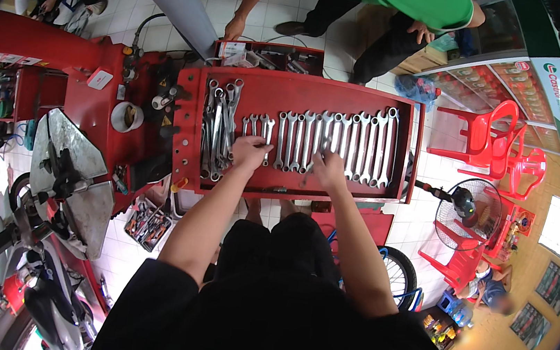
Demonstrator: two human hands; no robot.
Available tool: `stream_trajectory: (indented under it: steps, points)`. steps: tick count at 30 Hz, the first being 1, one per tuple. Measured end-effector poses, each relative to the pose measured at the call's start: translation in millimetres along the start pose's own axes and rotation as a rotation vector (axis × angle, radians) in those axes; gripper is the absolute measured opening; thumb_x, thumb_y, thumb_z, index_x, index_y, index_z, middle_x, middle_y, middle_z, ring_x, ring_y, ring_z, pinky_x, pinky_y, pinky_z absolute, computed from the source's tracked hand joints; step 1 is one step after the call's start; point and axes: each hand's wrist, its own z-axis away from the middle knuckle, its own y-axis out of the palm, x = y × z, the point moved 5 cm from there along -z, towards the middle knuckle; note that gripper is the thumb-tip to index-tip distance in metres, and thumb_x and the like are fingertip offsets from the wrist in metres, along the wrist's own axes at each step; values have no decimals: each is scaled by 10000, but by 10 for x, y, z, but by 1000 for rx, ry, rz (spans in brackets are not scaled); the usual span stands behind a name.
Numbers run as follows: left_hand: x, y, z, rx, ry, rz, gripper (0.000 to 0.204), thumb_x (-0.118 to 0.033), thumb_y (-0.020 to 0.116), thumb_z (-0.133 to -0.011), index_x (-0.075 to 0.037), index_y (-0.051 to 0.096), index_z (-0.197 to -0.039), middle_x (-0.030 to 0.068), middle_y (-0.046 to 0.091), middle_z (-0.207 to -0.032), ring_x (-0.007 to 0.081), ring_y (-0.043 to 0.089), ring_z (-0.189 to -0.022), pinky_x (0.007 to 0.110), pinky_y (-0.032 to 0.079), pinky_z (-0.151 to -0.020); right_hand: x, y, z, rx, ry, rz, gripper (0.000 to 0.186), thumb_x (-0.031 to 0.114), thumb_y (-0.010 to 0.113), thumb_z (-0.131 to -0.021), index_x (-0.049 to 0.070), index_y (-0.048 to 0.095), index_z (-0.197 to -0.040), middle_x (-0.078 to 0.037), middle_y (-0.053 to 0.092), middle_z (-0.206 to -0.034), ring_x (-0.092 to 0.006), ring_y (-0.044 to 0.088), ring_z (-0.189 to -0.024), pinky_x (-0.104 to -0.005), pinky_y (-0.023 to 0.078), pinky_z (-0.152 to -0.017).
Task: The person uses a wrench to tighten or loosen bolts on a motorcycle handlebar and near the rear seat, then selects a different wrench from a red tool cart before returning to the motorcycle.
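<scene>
Combination wrenches lie on the red top tray (pixel 252 88) of a tool cabinet. My left hand (pixel 249 152) is closed, its fingertips pinched at the lower part of a small wrench (pixel 269 130); a few other small ones lie beside it. Within the long row of wrenches, my right hand (pixel 329 169) is closed around a slightly blurred wrench (pixel 328 133), its fingers partly hiding it. More wrenches (pixel 388 143) stand in line to the right of that hand. At the tray's left end is an overlapping pile of wrenches (pixel 213 135).
Past the cabinet's far side, a person in a green shirt (pixel 420 3) reaches toward a red open drawer (pixel 273 59). Red machinery (pixel 88 60) stands on the left. To the right are a fan (pixel 469 213) and red plastic chairs (pixel 477 133). A tire (pixel 399 277) is near my right arm.
</scene>
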Motion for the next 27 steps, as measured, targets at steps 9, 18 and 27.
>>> stream_trajectory:
  steps: [9,18,27]
  points:
    - [-366,223,55,-149,-63,-274,149,-176,759,-700,-96,742,-824,126,705,-876,293,682,-827,369,548,-757,-450,-151,990,60,-102,-175,267,182,476,-862,-72,548,-821,-262,552,-664,-422,572,-644,-450,457,-627]
    - [-295,-397,-23,-282,11,-403,189,-201,779,-691,-79,737,-828,121,706,-816,284,685,-783,371,540,-740,-38,196,807,147,-286,-101,260,203,471,-884,-43,553,-871,-233,575,-733,-402,598,-711,-443,453,-650]
    - [-397,-357,23,-210,-133,-619,123,-167,707,-767,-78,733,-848,174,693,-868,354,672,-849,429,545,-759,108,325,852,188,-357,-206,232,175,477,-871,-36,571,-896,-246,592,-750,-430,601,-768,-461,464,-681]
